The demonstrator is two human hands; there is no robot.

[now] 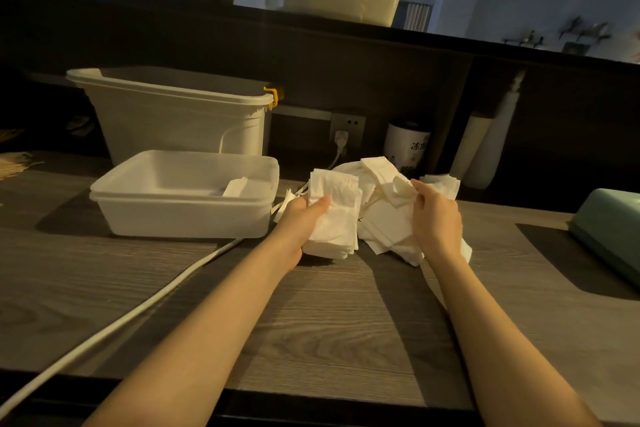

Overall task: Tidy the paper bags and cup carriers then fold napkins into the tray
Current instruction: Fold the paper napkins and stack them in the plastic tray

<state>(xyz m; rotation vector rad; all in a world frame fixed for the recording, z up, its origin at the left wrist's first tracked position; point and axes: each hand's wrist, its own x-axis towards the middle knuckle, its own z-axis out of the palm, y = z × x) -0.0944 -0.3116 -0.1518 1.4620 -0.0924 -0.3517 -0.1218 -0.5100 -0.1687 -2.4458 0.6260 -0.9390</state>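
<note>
A dark wood-grain counter [311, 315] is carrying everything. A shallow white tray [187, 215] is sitting on it as the landmark. Behind the tray a tall white bin [173, 121] is standing. Right of the tray a loose heap of napkins [384, 218] is lying. A white cable [114, 326] is running from beside the tray toward the counter's near edge. Far right of the tray a green box [609, 229] is resting.

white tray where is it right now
In the head view the white tray sits on the counter left of centre, in front of the tall plastic bin and just left of the left hand holding napkins.
</note>
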